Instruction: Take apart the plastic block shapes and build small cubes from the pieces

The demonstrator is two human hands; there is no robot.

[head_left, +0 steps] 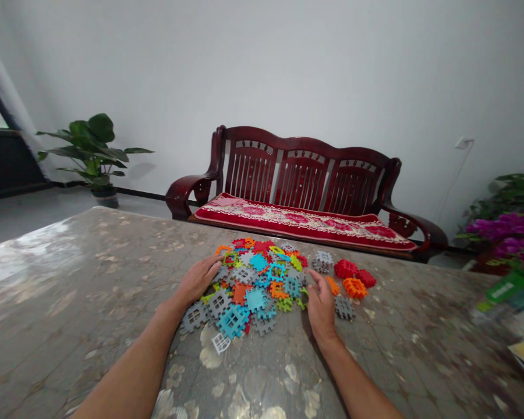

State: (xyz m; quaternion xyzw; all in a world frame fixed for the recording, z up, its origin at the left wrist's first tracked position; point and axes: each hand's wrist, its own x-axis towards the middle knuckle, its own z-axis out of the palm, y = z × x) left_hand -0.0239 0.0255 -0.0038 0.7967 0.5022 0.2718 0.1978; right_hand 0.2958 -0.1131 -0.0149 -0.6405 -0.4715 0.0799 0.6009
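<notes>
Resting on the marbled counter (91, 291), pile of colourful interlocking plastic tiles (257, 279), left hand (198, 279) open flat touching pile's left edge, right hand (321, 305) open at pile's right edge, red tiles (353, 272) just right of pile, wooden sofa (301, 180) behind pile.

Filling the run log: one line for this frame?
left hand: flat on tile pile | right hand: at pile's right edge | both empty | table

My marbled table (91, 279) carries a heap of waffle tiles (255, 282), both my hands resting there
</notes>
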